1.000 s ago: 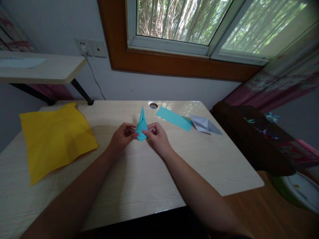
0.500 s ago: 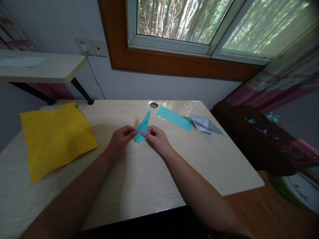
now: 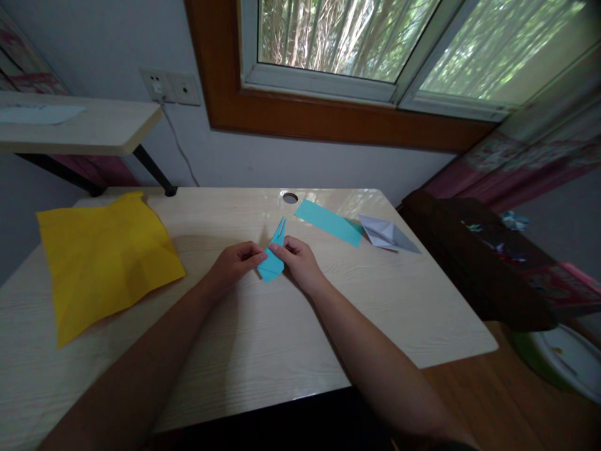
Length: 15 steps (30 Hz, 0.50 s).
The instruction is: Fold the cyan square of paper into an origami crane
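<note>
A piece of folded blue paper [image 3: 272, 266] is held between both hands over the middle of the desk. Its upper end splits into two narrow points that aim away from me; the lower end is wide. My left hand [image 3: 240, 262] pinches the left edge between thumb and fingers. On the other side, my right hand [image 3: 297, 258] grips the paper near its middle, the thumb lying on top. The fingers beneath the paper are partly hidden.
A wrinkled yellow sheet [image 3: 107, 263] lies on the desk [image 3: 263, 357] at left. To the right are a flat blue strip [image 3: 328, 222] and a folded pale paper [image 3: 387, 234]. A raised shelf [image 3: 107, 128] stands at back left, near a round cable hole [image 3: 290, 198].
The folded paper has come slightly toward me and turned, showing more of its wide lower end. My right thumb has shifted up to the paper's middle.
</note>
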Tool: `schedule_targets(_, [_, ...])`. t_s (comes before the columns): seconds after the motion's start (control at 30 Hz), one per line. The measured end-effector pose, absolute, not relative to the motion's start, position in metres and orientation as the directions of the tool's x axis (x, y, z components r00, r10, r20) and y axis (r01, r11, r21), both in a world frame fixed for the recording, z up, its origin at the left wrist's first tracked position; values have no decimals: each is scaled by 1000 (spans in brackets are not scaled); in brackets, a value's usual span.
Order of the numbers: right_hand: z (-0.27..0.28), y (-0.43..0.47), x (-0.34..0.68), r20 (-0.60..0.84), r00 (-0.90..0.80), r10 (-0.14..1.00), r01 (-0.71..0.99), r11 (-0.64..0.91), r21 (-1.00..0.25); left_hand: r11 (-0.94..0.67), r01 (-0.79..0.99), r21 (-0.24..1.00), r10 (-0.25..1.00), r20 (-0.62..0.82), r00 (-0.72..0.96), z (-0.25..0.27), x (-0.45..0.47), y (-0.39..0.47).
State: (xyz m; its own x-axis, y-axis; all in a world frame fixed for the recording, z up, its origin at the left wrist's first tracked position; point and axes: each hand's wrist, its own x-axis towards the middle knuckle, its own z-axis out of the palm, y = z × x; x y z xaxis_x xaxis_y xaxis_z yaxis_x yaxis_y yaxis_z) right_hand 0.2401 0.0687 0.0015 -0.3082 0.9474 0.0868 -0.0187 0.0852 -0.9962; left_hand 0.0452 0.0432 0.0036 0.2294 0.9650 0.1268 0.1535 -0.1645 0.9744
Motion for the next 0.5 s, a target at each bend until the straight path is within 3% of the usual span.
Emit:
schedule_targets(0.3, [8,64,238,78,-280,957,1,82,-997,-76,87,993,929,39,369,1,50,41])
schedule_targets(0.5, [9,67,238,78,-246,966,-46,69,-997,-130,72,989,928,96,360,-6,47,44])
